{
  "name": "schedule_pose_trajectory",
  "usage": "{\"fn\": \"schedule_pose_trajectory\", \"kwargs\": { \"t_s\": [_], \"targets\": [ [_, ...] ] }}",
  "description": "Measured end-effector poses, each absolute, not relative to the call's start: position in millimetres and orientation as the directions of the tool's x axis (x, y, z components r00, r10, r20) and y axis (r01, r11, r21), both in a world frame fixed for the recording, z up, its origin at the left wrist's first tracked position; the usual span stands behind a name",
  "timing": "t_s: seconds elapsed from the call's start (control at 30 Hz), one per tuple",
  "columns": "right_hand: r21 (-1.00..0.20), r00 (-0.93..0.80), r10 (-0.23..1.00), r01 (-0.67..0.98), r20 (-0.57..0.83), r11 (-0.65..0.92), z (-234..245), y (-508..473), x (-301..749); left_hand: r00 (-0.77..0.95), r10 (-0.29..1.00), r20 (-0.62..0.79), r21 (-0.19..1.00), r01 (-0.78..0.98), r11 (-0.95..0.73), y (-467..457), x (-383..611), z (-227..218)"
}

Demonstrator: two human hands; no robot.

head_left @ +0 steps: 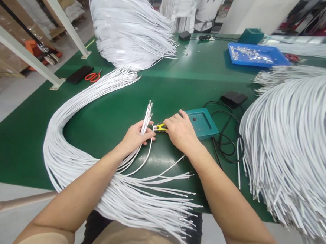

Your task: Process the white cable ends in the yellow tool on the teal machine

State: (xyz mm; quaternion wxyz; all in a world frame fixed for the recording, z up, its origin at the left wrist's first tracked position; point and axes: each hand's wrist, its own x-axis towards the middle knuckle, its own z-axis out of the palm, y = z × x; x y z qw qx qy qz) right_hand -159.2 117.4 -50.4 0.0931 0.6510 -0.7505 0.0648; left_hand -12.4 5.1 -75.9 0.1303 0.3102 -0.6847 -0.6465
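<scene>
My left hand (137,136) is closed round a small bunch of white cables (146,121), their tipped ends pointing up and away from me. In my right hand (180,131) is a pair of yellow-and-black pliers (160,127), jaws toward the left hand. The jaws meet the end of one cable that bends apart from the bunch; whether they are clamped on it I cannot tell. Below my forearms, a long curved bundle of white cables (66,145) lies over the table, its loose ends fanning to the right. Beyond my right hand sits a teal tray (211,128).
Big heaps of white cable stand at the back (128,23) and right (284,138). A blue tray (256,61) holds small parts. Black cords run from a black box (233,100). Orange-handled scissors (93,76) and a black phone-like object (79,74) lie left, by a white post (58,29).
</scene>
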Motion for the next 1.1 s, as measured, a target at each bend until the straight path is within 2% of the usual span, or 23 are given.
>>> {"fn": "schedule_pose_trajectory", "kwargs": {
  "t_s": [0.33,0.4,0.5,0.57,0.7,0.8,0.87,0.9,1.0,1.03,1.1],
  "targets": [
    [0.007,-0.136,-0.970,-0.990,0.200,0.140,-50.5,115.4,-160.3,-0.754,-0.623,-0.210,0.953,-0.301,0.043,3.0,-13.3,-83.6],
    [0.003,-0.194,-0.949,-0.980,0.249,0.201,-50.1,117.5,-161.0,-0.750,-0.624,-0.218,0.956,-0.294,0.019,3.7,-13.3,-82.4],
    [0.020,-0.366,-0.862,-0.918,0.350,0.397,-52.7,120.9,-165.9,-0.742,-0.621,-0.253,0.951,-0.310,-0.017,5.1,-13.9,-78.6],
    [0.035,-0.441,-0.818,-0.873,0.370,0.486,-56.1,122.6,-170.2,-0.742,-0.611,-0.275,0.944,-0.328,-0.026,5.5,-14.1,-76.4],
    [0.043,-0.447,-0.820,-0.869,0.357,0.492,-58.7,123.4,-174.9,-0.759,-0.590,-0.277,0.942,-0.335,-0.011,2.0,-11.6,-75.2],
    [-0.014,-0.442,-0.810,-0.881,0.387,0.474,-51.0,121.8,-169.4,-0.767,-0.593,-0.245,0.952,-0.307,0.005,-3.9,-7.4,-76.2],
    [-0.110,-0.388,-0.838,-0.920,0.383,0.376,-43.1,119.8,-158.1,-0.767,-0.600,-0.228,0.963,-0.270,-0.021,-7.9,-4.5,-77.3],
    [-0.173,-0.320,-0.874,-0.946,0.366,0.274,-39.8,118.7,-149.9,-0.767,-0.601,-0.226,0.968,-0.248,-0.048,-9.6,-3.3,-78.0],
    [-0.350,0.072,-0.954,-0.920,0.290,-0.176,-37.3,115.7,-118.9,-0.776,-0.585,-0.237,0.972,-0.190,-0.141,-12.2,-1.2,-79.5],
    [-0.365,0.180,-0.949,-0.891,0.259,-0.269,-39.4,115.2,-108.2,-0.783,-0.572,-0.244,0.969,-0.177,-0.171,-12.2,-1.1,-79.5],
    [-0.332,0.271,-0.943,-0.886,0.194,-0.323,-46.1,115.6,-90.1,-0.790,-0.552,-0.265,0.960,-0.162,-0.228,-11.3,-1.6,-78.2]
  ]
}}
